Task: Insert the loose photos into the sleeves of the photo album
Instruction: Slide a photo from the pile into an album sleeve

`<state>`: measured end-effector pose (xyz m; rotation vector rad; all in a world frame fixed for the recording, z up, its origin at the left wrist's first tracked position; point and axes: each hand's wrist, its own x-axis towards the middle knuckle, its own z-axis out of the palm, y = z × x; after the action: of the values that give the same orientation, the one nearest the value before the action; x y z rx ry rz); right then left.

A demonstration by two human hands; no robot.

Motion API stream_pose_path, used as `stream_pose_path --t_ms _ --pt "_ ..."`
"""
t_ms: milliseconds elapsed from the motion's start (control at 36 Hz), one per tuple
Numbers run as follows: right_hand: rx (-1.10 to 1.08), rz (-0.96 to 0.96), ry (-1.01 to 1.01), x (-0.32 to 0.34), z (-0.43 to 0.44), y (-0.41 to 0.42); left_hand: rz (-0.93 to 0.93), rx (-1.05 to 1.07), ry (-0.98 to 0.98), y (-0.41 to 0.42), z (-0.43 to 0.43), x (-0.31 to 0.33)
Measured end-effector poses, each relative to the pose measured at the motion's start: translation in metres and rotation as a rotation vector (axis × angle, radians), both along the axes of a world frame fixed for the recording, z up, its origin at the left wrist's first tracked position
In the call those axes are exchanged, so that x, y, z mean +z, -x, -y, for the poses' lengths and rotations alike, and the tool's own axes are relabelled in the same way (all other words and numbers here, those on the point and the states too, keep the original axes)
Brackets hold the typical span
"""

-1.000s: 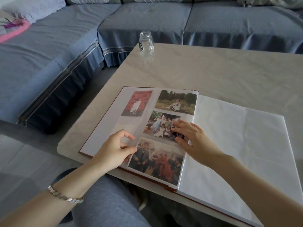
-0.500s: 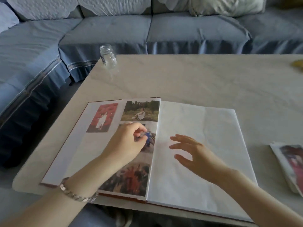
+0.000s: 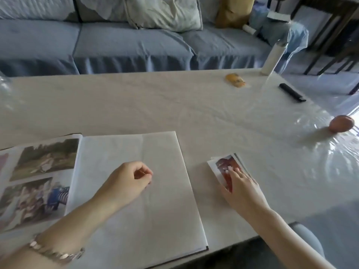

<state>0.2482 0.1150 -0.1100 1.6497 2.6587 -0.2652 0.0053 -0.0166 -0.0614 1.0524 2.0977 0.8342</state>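
The photo album (image 3: pixel 159 220) lies open on the table in front of me. Its left page (image 3: pixel 38 181) holds photos in sleeves, and its right page is blank white. A small stack of loose photos (image 3: pixel 223 166) lies on the table just right of the album, the top one reddish. My right hand (image 3: pixel 240 187) rests flat on that stack with straight fingers. My left hand (image 3: pixel 128 181) hovers over the blank page, fingers loosely curled, holding nothing I can see.
On the pale table (image 3: pixel 174 105) lie a yellow packet (image 3: pixel 235 80), a black remote (image 3: pixel 292 92), a white bottle (image 3: pixel 272 59) and a round reddish object (image 3: pixel 341 123) at the right. A blue sofa (image 3: pixel 126 45) runs along the far side.
My view swung right. My right hand left the album and reached onto the photo stack. My left hand moved off the left page's photos to above the blank page.
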Motion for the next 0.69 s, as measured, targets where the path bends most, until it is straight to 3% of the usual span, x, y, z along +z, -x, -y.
stream_pose_path --t_ms 167,250,361,444,556,694 --pt "0.129 -0.081 -0.28 -0.006 0.003 0.001 0.018 0.031 0.002 -0.006 -0.001 -0.001" --pt "0.124 -0.083 -0.26 0.003 0.005 0.001 0.031 0.046 0.008 -0.007 0.0 0.0" --pt "0.098 0.074 -0.132 0.012 0.006 0.001 0.055 0.066 0.001 -0.006 0.002 0.001" --pt "0.073 0.01 -0.119 0.016 0.011 -0.002 0.113 0.078 -0.004 -0.008 0.003 0.003" --pt "0.066 -0.238 -0.349 0.015 0.013 -0.003 0.248 0.086 -0.027 -0.016 0.0 0.009" --pt "0.057 -0.255 -0.288 0.02 0.013 0.013 0.343 0.04 -0.035 -0.026 -0.007 0.015"
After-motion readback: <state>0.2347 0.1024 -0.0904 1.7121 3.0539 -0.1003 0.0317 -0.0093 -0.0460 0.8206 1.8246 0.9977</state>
